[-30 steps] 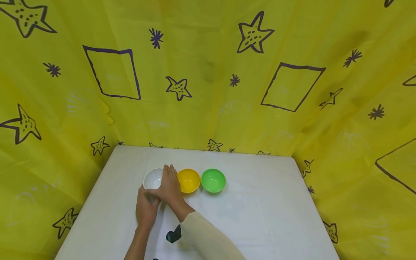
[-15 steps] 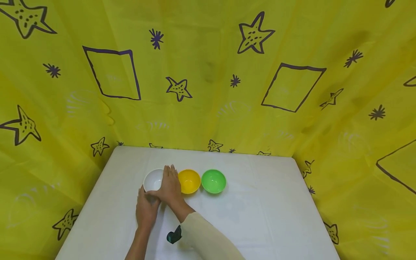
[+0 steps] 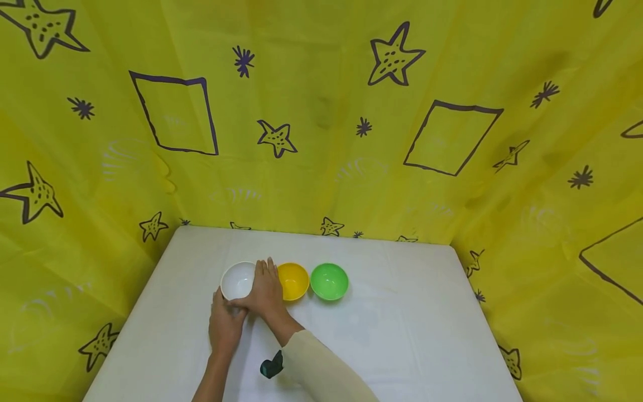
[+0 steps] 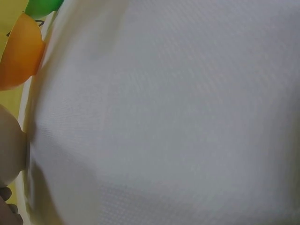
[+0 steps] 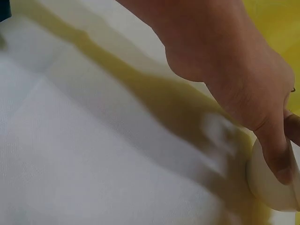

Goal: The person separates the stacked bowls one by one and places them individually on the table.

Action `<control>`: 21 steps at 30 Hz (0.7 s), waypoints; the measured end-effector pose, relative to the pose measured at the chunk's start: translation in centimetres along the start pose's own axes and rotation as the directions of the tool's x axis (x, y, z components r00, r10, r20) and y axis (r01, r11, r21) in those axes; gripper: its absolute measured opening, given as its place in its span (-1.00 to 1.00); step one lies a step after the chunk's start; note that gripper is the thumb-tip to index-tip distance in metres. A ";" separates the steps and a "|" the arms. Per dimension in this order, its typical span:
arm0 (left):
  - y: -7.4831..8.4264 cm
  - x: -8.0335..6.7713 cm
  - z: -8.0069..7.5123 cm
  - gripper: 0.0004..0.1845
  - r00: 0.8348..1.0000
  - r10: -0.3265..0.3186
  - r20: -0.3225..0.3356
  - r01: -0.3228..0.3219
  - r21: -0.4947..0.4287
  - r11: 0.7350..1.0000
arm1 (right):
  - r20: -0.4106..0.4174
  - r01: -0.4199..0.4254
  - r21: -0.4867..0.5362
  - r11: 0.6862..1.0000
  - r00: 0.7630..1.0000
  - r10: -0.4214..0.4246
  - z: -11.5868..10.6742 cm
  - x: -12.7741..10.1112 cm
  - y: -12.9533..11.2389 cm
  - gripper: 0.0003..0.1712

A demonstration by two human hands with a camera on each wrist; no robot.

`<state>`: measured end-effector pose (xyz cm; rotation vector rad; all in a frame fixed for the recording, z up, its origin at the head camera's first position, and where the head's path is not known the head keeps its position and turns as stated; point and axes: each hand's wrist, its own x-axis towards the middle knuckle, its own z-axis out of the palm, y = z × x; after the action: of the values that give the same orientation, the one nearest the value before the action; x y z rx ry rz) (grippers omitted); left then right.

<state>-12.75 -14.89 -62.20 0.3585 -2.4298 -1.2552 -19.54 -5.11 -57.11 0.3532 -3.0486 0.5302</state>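
A white bowl (image 3: pixel 237 280) stands upright on the table, leftmost in a row of bowls. My left hand (image 3: pixel 225 324) holds it from the near left side; in the right wrist view the thumb (image 5: pixel 275 159) presses on its outer wall. Fingertips (image 4: pixel 5 193) show beside the bowl in the left wrist view. My right hand (image 3: pixel 266 290) crosses in from the right and holds the right side, thumb toward the near rim and fingers along the right edge. A yellow bowl (image 3: pixel 293 282) sits right beside that hand, partly covered by it. A green bowl (image 3: pixel 329 281) adjoins it on the right.
A white cloth covers the table (image 3: pixel 392 324), whose back edge lies close to a yellow curtain (image 3: pixel 311 167) with stars drawn on it. A dark object (image 3: pixel 272 365) shows beside the right sleeve (image 3: pixel 321 365).
The hands and bowls stay almost in place. My right hand has shifted very slightly to the right along the white bowl.
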 end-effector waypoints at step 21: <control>0.1 0.0 -0.1 -0.11 1.000 0.014 0.000 -0.014 0.019 1.000 | 0.003 0.018 -0.014 1.000 1.000 -0.018 0.2 0.0 0.2 0.38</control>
<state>-12.71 -14.95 -62.05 0.3460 -2.4415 -1.2270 -19.56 -4.99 -57.37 0.3815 -3.0470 0.5075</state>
